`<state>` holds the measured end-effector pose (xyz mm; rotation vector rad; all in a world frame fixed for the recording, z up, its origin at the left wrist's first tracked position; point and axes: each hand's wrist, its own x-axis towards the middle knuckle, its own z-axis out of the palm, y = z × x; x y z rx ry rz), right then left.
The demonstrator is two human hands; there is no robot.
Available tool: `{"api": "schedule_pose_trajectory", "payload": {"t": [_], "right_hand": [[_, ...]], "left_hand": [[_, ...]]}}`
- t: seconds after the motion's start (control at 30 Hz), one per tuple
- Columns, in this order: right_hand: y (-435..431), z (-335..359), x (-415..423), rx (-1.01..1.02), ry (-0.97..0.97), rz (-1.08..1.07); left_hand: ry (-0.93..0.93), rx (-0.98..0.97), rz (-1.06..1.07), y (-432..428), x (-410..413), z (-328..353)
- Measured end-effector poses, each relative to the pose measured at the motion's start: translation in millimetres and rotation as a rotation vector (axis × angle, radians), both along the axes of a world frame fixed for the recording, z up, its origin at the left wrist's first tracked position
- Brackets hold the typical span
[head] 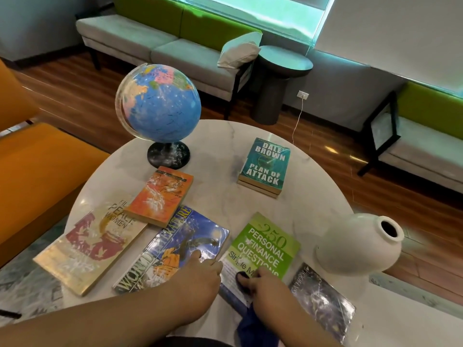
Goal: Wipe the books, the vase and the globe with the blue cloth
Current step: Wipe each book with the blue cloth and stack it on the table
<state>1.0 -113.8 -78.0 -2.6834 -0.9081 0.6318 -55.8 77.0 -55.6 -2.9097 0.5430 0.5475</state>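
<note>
One blue cloth (253,326) sits clenched in right grip (265,286) on green book (265,246); left grip (198,279) released

Both of my arms are uncovered as far as they show. My left forearm (112,319) looks broad and thick at the near edge, swollen by the wide lens, and narrows toward the wrist. My left hand (200,269) is rounded, with short, blunt fingers. My right forearm (295,319) is slimmer in the picture, and my right hand (260,281) is smaller too, its knuckles showing as a low ridge. At the near edge between the two arms lies a strip of dark fabric (200,343), probably my clothing; which garment, I cannot tell.
</note>
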Motion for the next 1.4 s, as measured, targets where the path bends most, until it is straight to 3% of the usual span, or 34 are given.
{"api": "schedule_pose_trajectory", "payload": {"t": [0.1,0.17,0.23,0.43,0.57,0.7,0.8,0.9,1.13,1.23,1.4], "right_hand": [[5,3,12,-0.005,-0.075,-0.142],[7,5,8,-0.062,-0.145,-0.039],[2,5,2,-0.072,-0.135,0.059],[9,22,23,-0.024,0.039,-0.204],[9,19,10,-0.043,-0.031,-0.103],[1,8,33,0.036,0.001,-0.264],[7,10,30,-0.013,-0.115,-0.13],[6,15,21,-0.055,-0.093,0.006],[14,16,40,0.033,0.079,-0.234],[7,15,34,0.109,0.025,-0.222],[3,23,70,0.063,0.092,-0.462]], "left_hand": [[0.015,0.007,-0.021,-2,1,6],[0.025,0.005,-0.036,-3,1,10],[0.031,-0.015,-0.038,-3,1,12],[0.013,-0.096,-0.006,-2,2,9],[0.013,-0.096,-0.055,-2,2,9],[0.019,-0.127,-0.029,-2,4,12],[0.016,-0.137,0.002,-4,4,11],[0.015,-0.116,-0.001,-4,3,11],[0.018,-0.075,-0.028,-5,9,7],[0.045,-0.061,-0.037,-6,10,7],[0.09,-0.05,-0.023,-6,14,13]]}}
